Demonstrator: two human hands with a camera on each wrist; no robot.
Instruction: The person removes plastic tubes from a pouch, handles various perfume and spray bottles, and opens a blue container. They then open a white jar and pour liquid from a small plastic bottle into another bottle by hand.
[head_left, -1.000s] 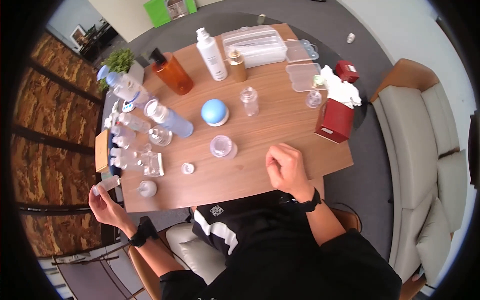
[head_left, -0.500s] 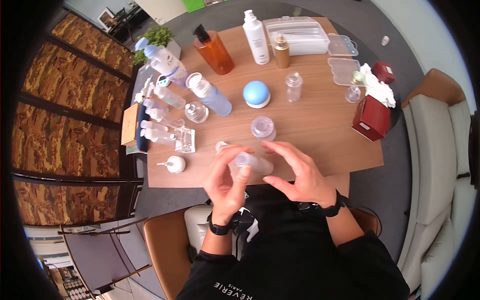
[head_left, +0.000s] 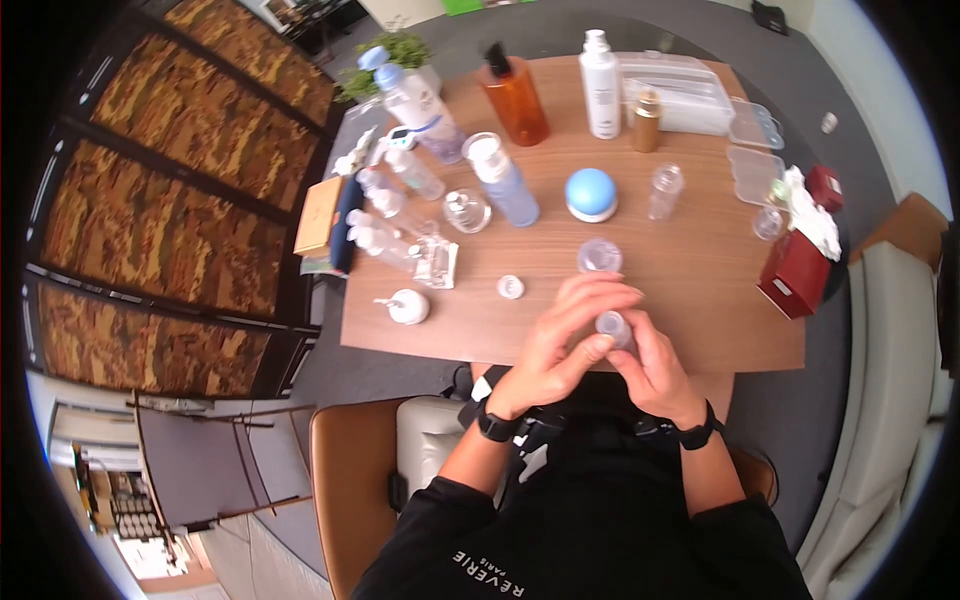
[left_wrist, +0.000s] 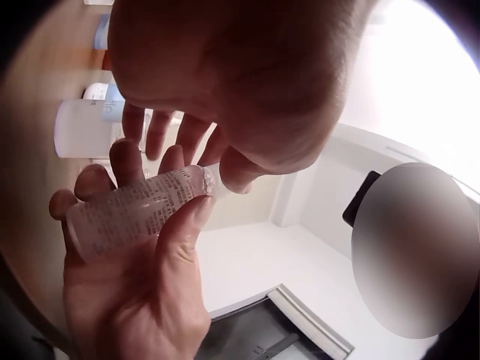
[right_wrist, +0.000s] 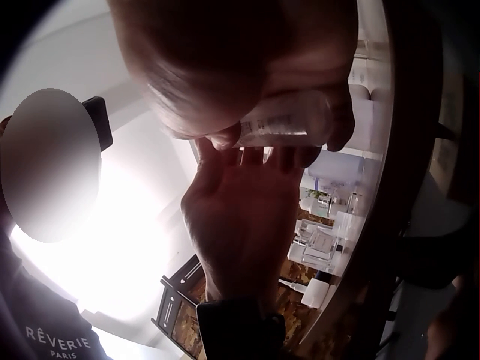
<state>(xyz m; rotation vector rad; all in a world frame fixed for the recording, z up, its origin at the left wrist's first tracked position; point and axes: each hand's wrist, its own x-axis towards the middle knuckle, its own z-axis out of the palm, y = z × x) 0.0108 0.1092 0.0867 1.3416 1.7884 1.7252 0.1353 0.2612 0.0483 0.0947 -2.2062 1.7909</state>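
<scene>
A small translucent bottle [head_left: 613, 326] with printed text is held between both hands above the table's near edge. My right hand [head_left: 658, 372] grips its body; in the left wrist view the bottle [left_wrist: 135, 211] lies tilted across that hand's fingers, thumb pressed near the neck. From the other side, my left hand [head_left: 553, 358] pinches the bottle's neck end with thumb and fingers, partly hiding it. Just beyond the hands stands a clear wide-lidded jar [head_left: 599, 255], overlapped by the left fingertips. A small white round cap [head_left: 511, 287] lies left of the jar.
Along the table's [head_left: 700, 330] left side stand several pump and clear bottles, with a white dropper-like bottle [head_left: 408, 307] nearest. A blue-topped jar [head_left: 591, 194] and an amber pump bottle [head_left: 517, 105] are farther back. Red boxes [head_left: 797, 272] and tissues stand right.
My left hand has brought the small bottle from the table's left side to the middle. My right hand has lifted to meet it and now grips its body. The head view has shifted.
</scene>
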